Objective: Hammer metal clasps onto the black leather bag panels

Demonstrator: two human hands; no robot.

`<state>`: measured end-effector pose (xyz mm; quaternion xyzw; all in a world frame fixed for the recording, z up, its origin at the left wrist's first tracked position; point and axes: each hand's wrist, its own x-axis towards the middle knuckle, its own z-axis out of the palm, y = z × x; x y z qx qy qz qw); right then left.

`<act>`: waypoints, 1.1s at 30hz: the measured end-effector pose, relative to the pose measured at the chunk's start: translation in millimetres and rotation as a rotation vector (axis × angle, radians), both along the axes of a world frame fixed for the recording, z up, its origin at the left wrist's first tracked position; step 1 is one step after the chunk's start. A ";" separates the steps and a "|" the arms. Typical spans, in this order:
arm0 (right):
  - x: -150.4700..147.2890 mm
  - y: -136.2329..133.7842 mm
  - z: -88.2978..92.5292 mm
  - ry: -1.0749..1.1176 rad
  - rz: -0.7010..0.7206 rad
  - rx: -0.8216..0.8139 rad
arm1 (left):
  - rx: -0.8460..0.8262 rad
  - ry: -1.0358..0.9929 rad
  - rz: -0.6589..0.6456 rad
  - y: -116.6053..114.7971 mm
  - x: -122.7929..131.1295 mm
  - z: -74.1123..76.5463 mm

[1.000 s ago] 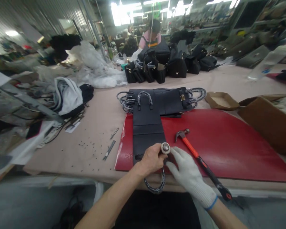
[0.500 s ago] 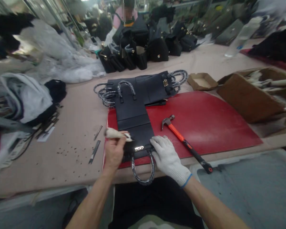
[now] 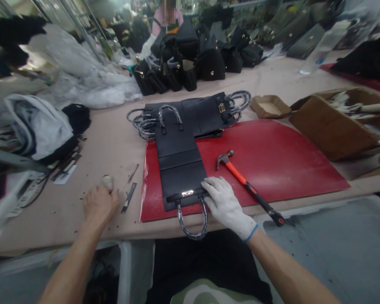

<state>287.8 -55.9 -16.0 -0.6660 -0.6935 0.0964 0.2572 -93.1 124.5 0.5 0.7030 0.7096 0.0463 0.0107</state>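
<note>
On the table at left, my bare left hand (image 3: pixel 100 202) is closed around a rolled white cloth (image 3: pixel 107 182), whose rounded end shows past the fingers. My right hand (image 3: pixel 223 202), in a white knit glove, lies with fingers extended on the right edge of a black bag panel (image 3: pixel 185 175). Near those fingertips is a gold-coloured metal clasp (image 3: pixel 187 193) on a black strap. The panel's plastic-wrapped handle (image 3: pixel 193 236) loops toward me over the table edge. A claw hammer (image 3: pixel 243 181) with an orange and black handle lies right of the glove.
Beneath the panel is a red mat (image 3: pixel 272 156). Two thin metal tools, including a flat blade (image 3: pixel 128 197), lie left of it. More black panels (image 3: pixel 205 112) are stacked behind. Cardboard boxes (image 3: pixel 329 126) stand right; finished bags (image 3: pixel 210 63) and a person are at the back.
My left hand has moved left with the rolled cloth, off the bag panel and onto the bare table beyond the metal tools. My gloved right hand stays at the panel's edge.
</note>
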 end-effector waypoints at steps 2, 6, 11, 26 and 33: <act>1.0 3.5 6.3 -0.035 0.008 -0.027 | 0.130 -0.050 -0.150 -22.3 29.4 0.5; -0.5 18.5 27.1 -0.187 0.073 -0.110 | 0.056 -0.296 -0.608 -68.3 104.4 1.2; -13.0 41.0 50.9 -0.475 0.181 -0.242 | -0.011 -0.071 -0.737 -91.5 161.3 3.3; -40.5 48.4 54.1 -0.622 0.346 -0.259 | 0.144 -0.300 -1.007 -82.0 121.5 -26.9; -27.8 60.5 49.8 -0.533 0.443 -0.253 | 0.245 -0.511 -1.144 -76.2 110.8 -37.5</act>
